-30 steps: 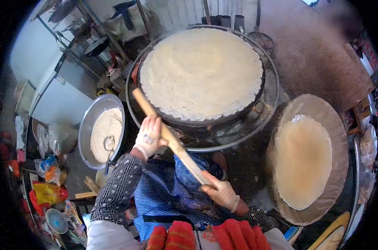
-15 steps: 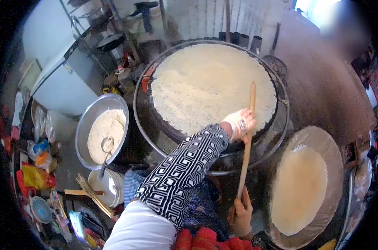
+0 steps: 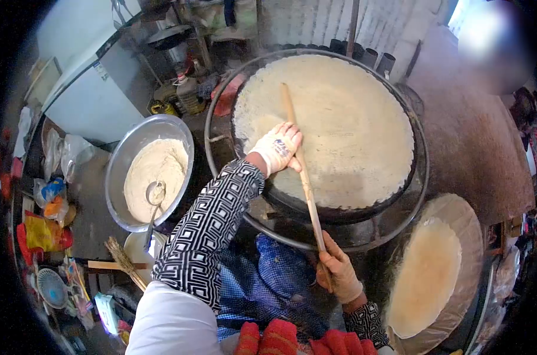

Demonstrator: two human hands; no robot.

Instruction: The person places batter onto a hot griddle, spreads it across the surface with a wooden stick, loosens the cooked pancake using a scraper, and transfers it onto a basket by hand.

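Note:
A large round sheet of pale batter (image 3: 351,130) covers most of a dark griddle (image 3: 333,214). My left hand (image 3: 278,147), in a whitish glove, is closed around the middle of a long wooden stick (image 3: 308,192) above the near left of the sheet. The stick's far end lies over the batter's left part; whether it touches is hard to tell. My right hand (image 3: 341,273) grips the stick's near end, just outside the metal ring (image 3: 258,225) around the griddle.
At left, a metal basin (image 3: 121,204) holds thick batter and a ladle (image 3: 155,204). A whisk broom (image 3: 123,260) lies below it. At right, a thin round flatbread (image 3: 425,278) rests on a covered round tray (image 3: 471,236). A blurred person (image 3: 499,50) is at the upper right.
The stick has swung from the griddle's right side to its left, with both hands still on it. My left hand moved left and my right hand slightly forward. The view has shifted somewhat.

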